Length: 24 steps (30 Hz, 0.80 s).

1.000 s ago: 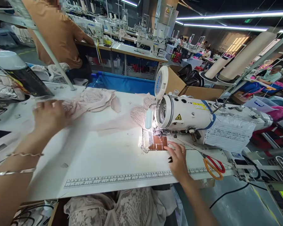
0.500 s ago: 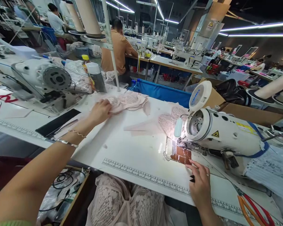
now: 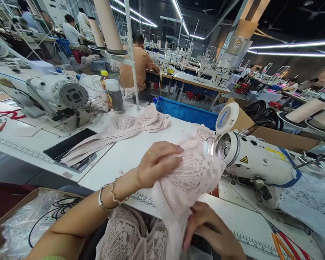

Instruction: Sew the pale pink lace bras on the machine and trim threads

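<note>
A pale pink lace bra piece hangs raised in front of the sewing machine, hiding its needle area. My left hand grips its upper left edge, thumb and fingers closed on the cloth. Lower down, my right hand has its fingers closed on the hanging lower part; some fingertips are hidden by fabric. On my lap lies another lace bra. Behind my left hand, a stack of pink bra pieces with long straps rests on the white table.
Orange- and red-handled scissors lie at the right edge. A second sewing machine, a spray can and a thread stand pole stand at the left. Behind the table hangs a blue cloth bin. Co-workers sit farther back.
My left hand has come from the stack at the back left to the front middle, now with a lace bra piece. My right hand has left the machine's plate and holds the piece's lower part.
</note>
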Tool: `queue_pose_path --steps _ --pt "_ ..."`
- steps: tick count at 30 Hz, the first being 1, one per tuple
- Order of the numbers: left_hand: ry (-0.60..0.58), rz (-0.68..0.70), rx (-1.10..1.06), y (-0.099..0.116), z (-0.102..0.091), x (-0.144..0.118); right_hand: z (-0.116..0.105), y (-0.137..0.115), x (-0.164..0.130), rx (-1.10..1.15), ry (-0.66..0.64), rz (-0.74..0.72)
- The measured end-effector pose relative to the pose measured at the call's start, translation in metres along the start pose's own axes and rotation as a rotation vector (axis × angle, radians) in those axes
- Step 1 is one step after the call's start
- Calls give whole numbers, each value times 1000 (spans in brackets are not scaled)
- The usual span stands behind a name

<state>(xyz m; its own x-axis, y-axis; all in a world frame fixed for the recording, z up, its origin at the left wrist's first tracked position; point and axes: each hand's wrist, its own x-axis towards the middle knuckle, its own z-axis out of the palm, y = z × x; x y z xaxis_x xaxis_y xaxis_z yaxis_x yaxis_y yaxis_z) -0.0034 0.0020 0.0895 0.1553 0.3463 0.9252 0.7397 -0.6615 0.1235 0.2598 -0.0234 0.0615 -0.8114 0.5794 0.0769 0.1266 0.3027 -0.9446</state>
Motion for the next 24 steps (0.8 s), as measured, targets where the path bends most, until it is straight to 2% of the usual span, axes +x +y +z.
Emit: queue_pose_path --steps 1,3,5,6,8,10,12,13,15,17,18,20,22,24 --pt "-10 7 60 -6 8 -3 2 -1 0 14 -54 71" --pt "-106 -83 244 -22 19 -14 6 5 -4 -37 -17 220" --pt "-313 -332 381 -29 23 -33 8 20 -9 -151 81 293" --pt "-433 -462 375 -25 24 -45 9 29 -12 -199 101 285" --pt "-687 -664 156 -3 25 -71 13 47 -15 -251 134 208" --pt "-865 -846 -336 32 27 -96 19 62 -15 -251 238 160" --pt "-846 -1019 -714 67 32 -111 28 72 -12 -236 399 160" --pt "-779 -1152 -849 81 35 -114 33 75 -10 -240 504 177" --pt "-524 -1430 -1069 98 42 -114 42 79 -6 -285 742 270" --pt "-262 -1596 -1217 102 48 -110 46 83 -2 -355 944 424" --pt "-186 -1616 -1264 101 50 -108 46 85 0 -385 993 486" --pt "-173 -1563 -1309 95 52 -107 44 90 4 -398 975 529" --pt "-249 -1440 -1293 89 53 -110 40 96 7 -337 888 470" --pt "-391 -1327 -1213 85 51 -114 35 103 8 -271 829 406"
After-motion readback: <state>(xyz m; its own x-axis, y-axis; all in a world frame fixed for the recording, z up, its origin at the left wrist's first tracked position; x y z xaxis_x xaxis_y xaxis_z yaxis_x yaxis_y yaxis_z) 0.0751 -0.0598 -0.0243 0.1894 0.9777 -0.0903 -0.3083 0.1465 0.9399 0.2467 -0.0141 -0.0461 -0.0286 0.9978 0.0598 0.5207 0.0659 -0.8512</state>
